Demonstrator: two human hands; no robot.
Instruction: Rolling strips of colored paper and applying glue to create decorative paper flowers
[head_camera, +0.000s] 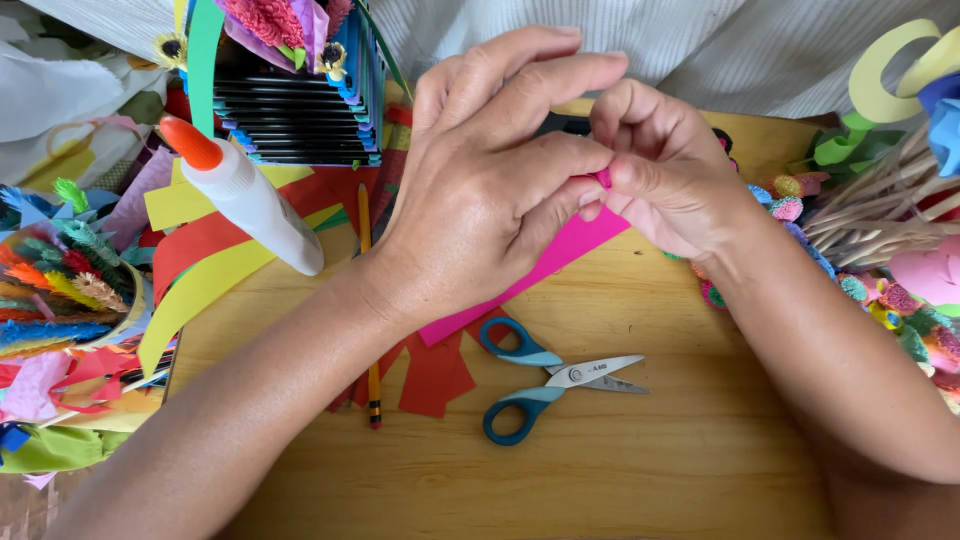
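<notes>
We see a strip of bright pink paper (560, 255) held above the middle of a light wooden tabletop (640, 460), its upper end rolled into a tight little curl where the two hands meet. The left hand (490, 180) lies across the strip from the left, its thumb and forefinger pinching the rolled end while the other fingers stretch long and close together above it. The right hand (660, 170) meets it from the right, fingers curled in and thumb pressed against the same pink curl, so both hands grip the paper at one spot. The loose end of the strip slants down and to the left under the left wrist. Just below the hands, a pair of scissors with teal plastic handles (545, 380) rests on the wood, blades slightly parted and pointing right. Beside them to the left lie scraps of red paper (435, 375) and a yellow pencil (370, 300) lying lengthwise away from us. Farther left, a white glue bottle with an orange cap (250, 195) lies tilted over strips of yellow paper (200, 285). At the far right, we see a bundle of thin wooden sticks (870, 215) among small coloured paper flowers.
</notes>
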